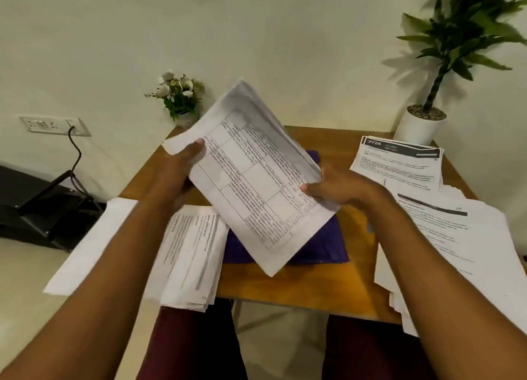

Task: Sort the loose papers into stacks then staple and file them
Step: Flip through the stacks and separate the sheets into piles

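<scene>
The person's forearms (114, 260) are reaching over the wooden table (285, 282), which is carrying a right stack (456, 237) and a left stack (194, 254), probably kept apart by kind. The left hand (182, 168) and right hand (336, 188) are clamping a tilted bundle of papers (251, 180) by opposite edges above the purple folder (322, 248), likely for squaring it.

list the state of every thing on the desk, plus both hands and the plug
held sheaf, lifted above the table, tilted
left hand, grips the sheaf's left edge
right hand, pinches the sheaf's right edge
purple folder, lying flat below the sheaf
left stack, overhanging the near edge
right stack, untidy, overhanging the near edge
far-right stack, flat, slightly fanned
wall plug, in the socket
</scene>
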Available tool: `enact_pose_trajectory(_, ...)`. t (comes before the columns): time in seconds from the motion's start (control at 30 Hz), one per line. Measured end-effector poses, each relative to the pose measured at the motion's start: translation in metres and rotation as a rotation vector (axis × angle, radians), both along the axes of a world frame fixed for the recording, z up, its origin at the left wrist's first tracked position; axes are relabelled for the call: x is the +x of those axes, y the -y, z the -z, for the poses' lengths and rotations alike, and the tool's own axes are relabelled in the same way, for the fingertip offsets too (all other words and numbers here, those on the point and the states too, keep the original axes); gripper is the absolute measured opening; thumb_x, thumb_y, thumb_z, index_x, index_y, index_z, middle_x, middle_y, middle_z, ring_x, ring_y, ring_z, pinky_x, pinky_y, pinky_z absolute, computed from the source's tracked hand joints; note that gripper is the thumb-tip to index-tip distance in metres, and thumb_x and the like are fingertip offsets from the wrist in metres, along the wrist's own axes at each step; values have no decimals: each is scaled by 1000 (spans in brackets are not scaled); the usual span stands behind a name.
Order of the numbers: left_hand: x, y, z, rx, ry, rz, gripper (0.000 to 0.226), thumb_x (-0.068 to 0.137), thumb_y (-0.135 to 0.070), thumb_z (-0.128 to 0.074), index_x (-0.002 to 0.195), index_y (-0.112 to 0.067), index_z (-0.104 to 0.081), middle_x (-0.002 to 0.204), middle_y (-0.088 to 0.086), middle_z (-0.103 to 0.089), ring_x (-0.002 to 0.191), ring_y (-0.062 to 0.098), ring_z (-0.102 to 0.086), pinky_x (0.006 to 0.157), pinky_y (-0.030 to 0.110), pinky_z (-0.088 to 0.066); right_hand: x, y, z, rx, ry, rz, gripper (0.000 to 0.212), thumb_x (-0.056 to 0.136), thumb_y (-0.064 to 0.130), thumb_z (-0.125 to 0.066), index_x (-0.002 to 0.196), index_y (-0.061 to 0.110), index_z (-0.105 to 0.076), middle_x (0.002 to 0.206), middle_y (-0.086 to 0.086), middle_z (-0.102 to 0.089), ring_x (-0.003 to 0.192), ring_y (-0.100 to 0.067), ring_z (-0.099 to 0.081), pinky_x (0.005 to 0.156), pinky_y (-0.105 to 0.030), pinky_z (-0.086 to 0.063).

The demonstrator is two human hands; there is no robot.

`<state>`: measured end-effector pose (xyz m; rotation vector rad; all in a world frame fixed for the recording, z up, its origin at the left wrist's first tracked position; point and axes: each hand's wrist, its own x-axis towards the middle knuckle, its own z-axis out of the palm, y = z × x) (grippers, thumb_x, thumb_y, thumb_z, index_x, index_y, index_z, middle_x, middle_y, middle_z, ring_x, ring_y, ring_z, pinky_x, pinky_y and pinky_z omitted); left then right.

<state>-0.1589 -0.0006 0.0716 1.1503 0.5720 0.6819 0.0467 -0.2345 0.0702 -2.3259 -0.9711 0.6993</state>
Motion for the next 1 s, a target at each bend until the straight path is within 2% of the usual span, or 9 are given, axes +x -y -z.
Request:
enact_pose_trajectory(0.2, -24, -65, -11, 405, -404, 255, 13, 92, -17, -72, 96, -24, -82, 106, 6, -79, 91, 22, -77, 71, 31, -63, 18, -20, -24, -62, 66, -133, 43, 90, 35, -75, 127, 23, -58, 104, 7, -71, 93, -12, -68, 85, -34, -58)
enact_pose_trajectory(0.3, -23, -69, -15, 607, -462, 345, 25, 93, -19, -72, 117, -21, -70, 105, -5, -78, 88, 9, -76, 68, 21, -59, 20, -41, -25, -141, 146, -166, 52, 87, 43, -76, 129, 20, -55, 110, 4, -70, 96, -16, -67, 90, -42, -57)
enact_pose_trajectory(0.37, -17, -77, -10, 579, -438, 297, 31, 96, -18, -70, 126, -18, -64, 107, -7, -78, 94, 12, -76, 78, 31, -62, 21, -58, -30, -71, 228, -148, 49, 84, 44, -79, 122, 19, -61, 104, 6, -71, 91, -16, -68, 81, -36, -57)
enact_pose_trajectory(0.43, -11, -95, -2, 462, -435, 198, 18, 97, -20, -68, 115, -17, -70, 100, -7, -79, 91, 14, -76, 85, 38, -62, 23, -70, -32, 244, 65, -2, 37, 82, 37, -83, 109, 17, -68, 94, 3, -75, 86, -17, -72, 74, -35, -59)
enact_pose_trajectory(0.5, -8, -116, 6, 319, -442, 140, 15, 96, -18, -68, 111, -15, -71, 103, -2, -79, 93, 19, -77, 89, 42, -60, 26, -79, -21, 578, -382, 187, 30, 88, 32, -78, 110, 14, -70, 99, -5, -78, 96, -25, -73, 83, -42, -59)
enact_pose_trajectory(0.6, -4, -133, 17, 218, -483, 109, 25, 95, -19, -69, 119, -12, -67, 117, 6, -76, 100, 26, -75, 92, 45, -59, 13, -91, 10, 583, -741, 180, 28, 96, 31, -65, 119, 16, -68, 115, -8, -75, 108, -26, -70, 86, -45, -58)
enact_pose_trajectory(0.73, 0, -147, 30, 213, -534, 64, 26, 97, -23, -69, 120, -14, -65, 110, 3, -76, 90, 22, -75, 78, 38, -61, -12, -114, 49, 507, -750, 229, 36, 93, -1, -63, 127, 10, -64, 116, -9, -75, 105, -30, -72, 61, -35, -61)
enact_pose_trajectory(0.87, -3, -163, 40, 400, -792, 1, 31, 97, -29, -69, 125, -19, -61, 111, 6, -71, 80, 20, -67, 69, 34, -58, -18, -148, 75, 459, -667, 384, 33, 94, 3, -65, 126, 11, -63, 106, -3, -76, 95, -25, -75, 85, -51, -61)
enact_pose_trajectory(1.0, -7, -174, 52, 679, -894, -4, 45, 97, -10, -66, 141, -7, -57, 136, 11, -64, 114, 32, -64, 90, 38, -57, -24, -173, 84, 468, -677, 430, 33, 93, 6, -68, 125, 14, -62, 115, -3, -75, 95, -22, -74, 79, -46, -63)
